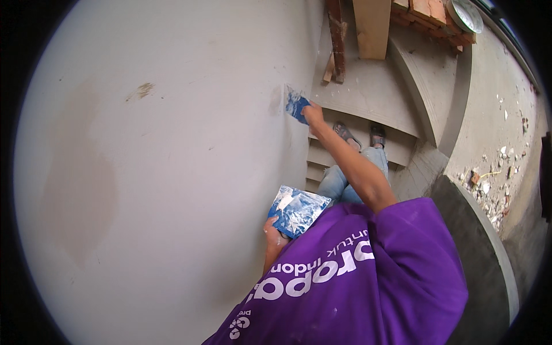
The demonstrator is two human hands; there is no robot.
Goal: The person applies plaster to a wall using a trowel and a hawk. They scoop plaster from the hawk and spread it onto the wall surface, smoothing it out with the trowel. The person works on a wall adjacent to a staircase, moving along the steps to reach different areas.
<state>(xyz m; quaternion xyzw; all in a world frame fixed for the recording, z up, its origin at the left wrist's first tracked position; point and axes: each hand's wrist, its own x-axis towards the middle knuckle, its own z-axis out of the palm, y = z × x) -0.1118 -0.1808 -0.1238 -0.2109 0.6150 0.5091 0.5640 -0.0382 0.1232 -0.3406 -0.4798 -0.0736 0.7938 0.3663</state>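
My right hand point(313, 117) grips a blue putty knife point(295, 106) smeared with white filler. Its blade edge lies against the pale wall point(190, 132), beside a small darker patch. Close to my body, my left hand point(275, 228) is closed on the edge of a blue, square plastic board point(299, 210). White filler is spread over much of that board, with a thicker dab near its top left. My left fingers are partly hidden under the board.
Concrete steps point(368, 86) run below me, and my sandalled feet stand on one. Wooden boards point(370, 29) and a reddish-brown post point(336, 40) stand ahead. Stacked bricks point(425, 17) and a metal basin point(464, 16) are at the far right. Rubble point(500, 172) litters the right side.
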